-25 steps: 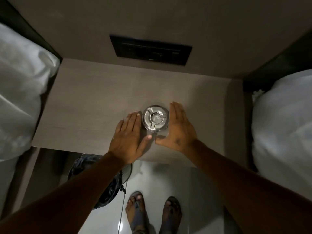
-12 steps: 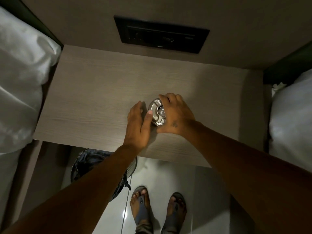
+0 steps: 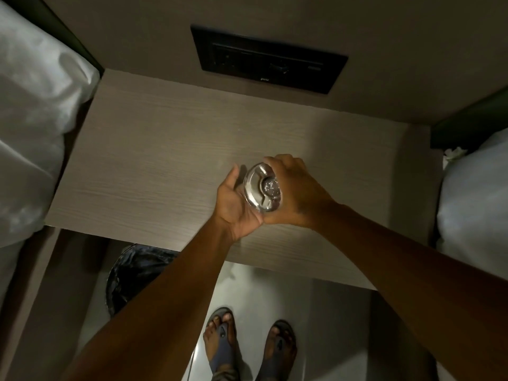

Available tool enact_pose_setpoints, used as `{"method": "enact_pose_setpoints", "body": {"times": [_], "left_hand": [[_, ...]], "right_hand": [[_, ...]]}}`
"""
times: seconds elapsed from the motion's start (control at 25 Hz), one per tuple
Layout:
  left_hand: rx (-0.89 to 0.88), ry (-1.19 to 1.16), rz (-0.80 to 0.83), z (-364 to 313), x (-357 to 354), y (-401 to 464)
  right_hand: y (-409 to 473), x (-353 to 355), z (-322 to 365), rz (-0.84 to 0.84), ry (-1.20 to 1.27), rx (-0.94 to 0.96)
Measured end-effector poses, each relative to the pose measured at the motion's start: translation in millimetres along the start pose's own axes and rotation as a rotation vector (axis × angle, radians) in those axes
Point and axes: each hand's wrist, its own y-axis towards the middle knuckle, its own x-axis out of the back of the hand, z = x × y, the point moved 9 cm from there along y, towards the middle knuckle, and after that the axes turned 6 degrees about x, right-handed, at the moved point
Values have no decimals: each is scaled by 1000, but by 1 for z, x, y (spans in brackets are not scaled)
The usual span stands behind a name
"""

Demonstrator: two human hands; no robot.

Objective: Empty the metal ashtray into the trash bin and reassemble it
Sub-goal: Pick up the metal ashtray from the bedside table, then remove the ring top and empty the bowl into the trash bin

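A round shiny metal ashtray (image 3: pixel 259 189) with a notched lid is held above the wooden bedside table (image 3: pixel 154 166), tilted toward me and to the left. My right hand (image 3: pixel 298 191) grips its right side and top rim. My left hand (image 3: pixel 233 204) cups it from below and from the left. A round trash bin (image 3: pixel 134 273) lined with a dark bag stands on the floor under the table's front edge, to the lower left of the ashtray. My left forearm covers part of the bin.
A black switch panel (image 3: pixel 268 58) is set in the wall behind the table. White bedding lies on the left (image 3: pixel 35 119) and on the right (image 3: pixel 475 213). My sandalled feet (image 3: pixel 247 345) stand on the pale glossy floor.
Both hands closed in on the ashtray from either side and lifted it off the table. It has tipped from flat to tilted, and now sits in both hands.
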Motion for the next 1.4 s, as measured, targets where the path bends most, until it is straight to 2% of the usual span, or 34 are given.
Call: {"method": "enact_pose_setpoints", "body": {"times": [0.08,0.2,0.44,0.84,1.12,1.4], "left_hand": [[64,-18,65,5,-1,2],[139,-16,148,11,-8,2],[279,31,175,24,-7,1],[256,-70,149,26,-3,-7],[150,-56,53,-21,45,-43],[145,-36,89,-41,65,-68]], "right_hand": [[-5,-1,7,62,-19,81],[-7,8,19,64,-51,167],[-13,7,22,174,-34,239],[-18,18,33,82,-94,333],[-16,44,10,-93,-70,206],[13,-10,-5,-41,-107,62]]}}
